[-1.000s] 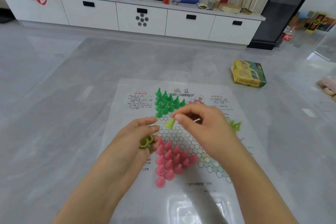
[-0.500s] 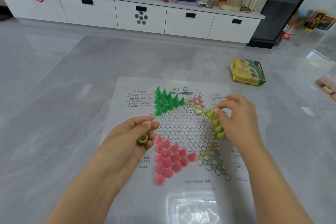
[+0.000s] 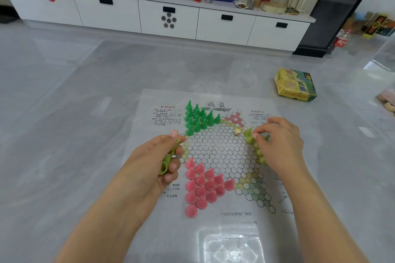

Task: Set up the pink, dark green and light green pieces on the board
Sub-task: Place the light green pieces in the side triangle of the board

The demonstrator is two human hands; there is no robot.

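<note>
A paper board (image 3: 215,151) printed with a star of hexagon cells lies on the grey floor. Several dark green pieces (image 3: 197,118) stand in its far-left point. Several pink pieces (image 3: 203,188) fill the near-left point. Light green pieces (image 3: 259,153) stand along the right point, partly hidden by my right hand (image 3: 277,143), whose fingertips pinch one light green piece (image 3: 249,134) at the far end of that row. My left hand (image 3: 154,160) hovers over the board's left edge, shut on a few light green pieces (image 3: 167,162).
A small cream-coloured object (image 3: 237,131) sits on the board near the right point. A yellow-green box (image 3: 296,84) lies on the floor at the far right. A white cabinet (image 3: 168,17) with clutter on top runs along the back wall.
My right hand carried a light green piece from the board's middle to the right point, where it now pinches the piece among the row. My left hand stayed put.
</note>
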